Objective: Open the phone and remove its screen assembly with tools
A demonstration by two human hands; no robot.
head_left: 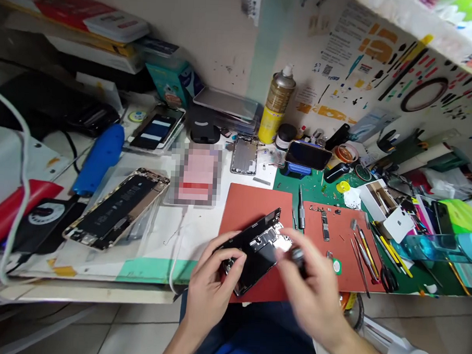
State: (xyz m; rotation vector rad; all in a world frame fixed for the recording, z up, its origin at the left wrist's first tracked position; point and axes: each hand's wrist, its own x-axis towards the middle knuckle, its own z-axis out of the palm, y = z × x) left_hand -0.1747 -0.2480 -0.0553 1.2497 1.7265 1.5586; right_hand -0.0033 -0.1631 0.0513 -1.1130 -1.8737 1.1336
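My left hand [214, 280] grips the lower edge of an opened black-framed smartphone [256, 251], with its metal inner parts facing up. My right hand [311, 290] is blurred by motion just right of the phone, pinching a small dark tool [298, 258] above the phone's edge. The tool's tip is hidden. Both hands are over a red-orange repair mat [250, 206]. A narrow phone circuit board [325, 228] and tiny parts lie on the mat beyond my right hand. Several slim screwdrivers and tweezers [363, 255] lie at the mat's right edge.
On the bench lie an opened phone with a black battery [115, 208], a silver phone housing [243, 155], and a blue tool [99, 158]. A gold-and-yellow spray can [276, 108] stands by the wall. A green mat [317, 183] lies behind. Scissors [388, 280] sit at right.
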